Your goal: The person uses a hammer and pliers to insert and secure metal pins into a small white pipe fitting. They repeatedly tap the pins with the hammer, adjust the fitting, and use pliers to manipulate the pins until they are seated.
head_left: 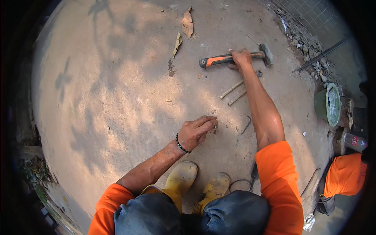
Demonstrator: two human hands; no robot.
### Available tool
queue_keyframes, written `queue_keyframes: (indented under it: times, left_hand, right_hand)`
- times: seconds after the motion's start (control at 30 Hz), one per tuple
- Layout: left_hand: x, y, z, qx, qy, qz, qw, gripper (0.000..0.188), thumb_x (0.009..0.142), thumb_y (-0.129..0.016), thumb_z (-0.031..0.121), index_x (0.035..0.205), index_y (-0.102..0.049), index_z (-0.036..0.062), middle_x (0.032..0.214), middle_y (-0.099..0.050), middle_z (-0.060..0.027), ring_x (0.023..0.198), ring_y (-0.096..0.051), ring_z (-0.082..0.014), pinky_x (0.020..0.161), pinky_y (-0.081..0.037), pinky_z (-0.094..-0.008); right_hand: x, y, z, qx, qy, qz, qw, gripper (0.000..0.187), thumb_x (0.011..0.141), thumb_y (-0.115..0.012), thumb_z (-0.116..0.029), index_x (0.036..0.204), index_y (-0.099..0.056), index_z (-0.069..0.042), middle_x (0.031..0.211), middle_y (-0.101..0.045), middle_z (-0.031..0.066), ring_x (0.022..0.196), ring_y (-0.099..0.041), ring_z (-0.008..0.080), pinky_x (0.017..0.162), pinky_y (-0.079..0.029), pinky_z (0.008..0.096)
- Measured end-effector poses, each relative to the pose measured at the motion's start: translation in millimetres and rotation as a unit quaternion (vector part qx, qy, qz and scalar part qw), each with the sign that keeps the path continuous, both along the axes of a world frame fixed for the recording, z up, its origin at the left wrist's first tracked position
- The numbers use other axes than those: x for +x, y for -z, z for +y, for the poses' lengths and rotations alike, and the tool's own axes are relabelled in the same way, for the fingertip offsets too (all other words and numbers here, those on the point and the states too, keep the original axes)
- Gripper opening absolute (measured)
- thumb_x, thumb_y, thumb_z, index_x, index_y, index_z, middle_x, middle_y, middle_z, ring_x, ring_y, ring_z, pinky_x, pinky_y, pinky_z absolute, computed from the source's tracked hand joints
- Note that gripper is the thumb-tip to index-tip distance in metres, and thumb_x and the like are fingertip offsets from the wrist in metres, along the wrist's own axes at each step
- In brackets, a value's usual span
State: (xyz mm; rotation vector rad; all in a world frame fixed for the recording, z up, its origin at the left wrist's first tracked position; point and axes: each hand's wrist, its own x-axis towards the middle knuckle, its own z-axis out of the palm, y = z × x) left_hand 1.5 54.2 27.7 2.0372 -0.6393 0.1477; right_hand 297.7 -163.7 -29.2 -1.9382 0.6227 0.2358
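Note:
My right hand (240, 58) is closed round the handle of a hammer (217, 60) with black and orange grips and a grey metal head. The hammer lies across the ground, its head to the right. My left hand (197, 131), with a dark beaded bracelet at the wrist, is low over the ground in front of my boots. Its fingers are pinched together; a small dark bit shows at the tips, too small to name. Two tan handles (232, 89), like those of pincers, lie partly under my right forearm. A bent metal hook (246, 124) rests nearby.
Dry leaves (187, 23) lie at the far side. At right are a dark metal bar (323, 55), rubble, a green bucket (322, 105), a clear plastic bottle (352, 141) and an orange cloth (344, 175). My yellow boots (182, 174) stand close by, beside a dark looped cord (239, 181).

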Motion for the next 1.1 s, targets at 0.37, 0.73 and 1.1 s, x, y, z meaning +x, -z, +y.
queue_keyframes:
  times: [0.37, 0.73, 1.1]
  left_hand:
    - [5.4, 9.0, -1.0, -0.060, -0.002, -0.010, 0.998, 0.041, 0.087, -0.066, -0.017, 0.121, -0.073, 0.0061, 0.121, -0.079, -0.0140, 0.104, -0.081, -0.0314, 0.081, -0.070, -0.0381]
    - [-8.3, 4.0, -12.1, -0.012, 0.014, -0.023, 1.000, 0.049, 0.084, -0.066, -0.014, 0.126, -0.070, 0.0079, 0.121, -0.078, -0.0119, 0.101, -0.080, -0.0332, 0.081, -0.068, -0.0392]
    - [-6.1, 11.2, -12.7, -0.019, 0.002, -0.041, 0.999, 0.049, 0.082, -0.065, -0.013, 0.126, -0.070, 0.0083, 0.120, -0.077, -0.0126, 0.099, -0.080, -0.0346, 0.081, -0.067, -0.0405]
  right_hand:
    - [-248.7, -126.9, -70.8, 0.071, -0.055, -0.168, 0.982, 0.078, 0.097, -0.066, 0.002, 0.158, -0.018, -0.005, 0.103, -0.067, 0.0162, 0.066, -0.069, 0.0171, 0.050, -0.057, 0.0334]
    - [-406.5, -192.1, -69.6, 0.028, -0.227, 0.043, 0.973, 0.034, 0.115, -0.066, -0.039, 0.111, -0.064, -0.005, 0.071, -0.054, -0.0037, 0.061, -0.050, 0.0063, 0.054, -0.040, 0.0277]
    - [-399.8, -239.1, -50.5, -0.124, -0.326, -0.064, 0.935, 0.032, 0.108, -0.069, -0.010, 0.130, -0.056, 0.010, 0.077, -0.065, 0.0301, 0.070, -0.073, 0.0505, 0.059, -0.053, 0.0449]
